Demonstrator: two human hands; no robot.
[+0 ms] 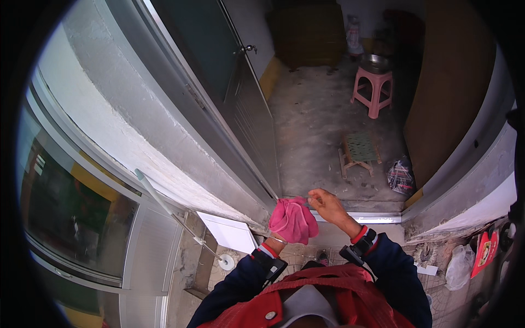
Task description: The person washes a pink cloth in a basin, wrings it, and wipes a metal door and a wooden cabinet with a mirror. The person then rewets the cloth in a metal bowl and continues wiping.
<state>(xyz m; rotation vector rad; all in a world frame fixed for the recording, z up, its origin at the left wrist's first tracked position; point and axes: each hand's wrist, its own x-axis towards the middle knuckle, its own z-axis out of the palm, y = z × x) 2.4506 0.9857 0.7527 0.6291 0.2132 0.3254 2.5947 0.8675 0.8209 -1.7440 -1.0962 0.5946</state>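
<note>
A bunched pink cloth (293, 220) covers most of my left hand (275, 244), so its fingers are hidden; the cloth sits gathered over it, and a bracelet circles the wrist. Just right of the cloth is my right hand (327, 206), fingers curled in with thumb and index close together. A small greyish bit shows between these fingertips and the cloth's upper edge, too small to name. Both hands are in front of an open doorway, above its pale threshold (363, 217). Each wrist carries a dark strapped device.
The grey door (249, 117) stands open on the left. Inside are a pink plastic stool (376, 87) bearing a metal basin (375, 64), a low folding stool (360, 148) and a filled plastic bag (401, 177). A long-handled pole (170, 210) leans left beside a white panel (227, 232).
</note>
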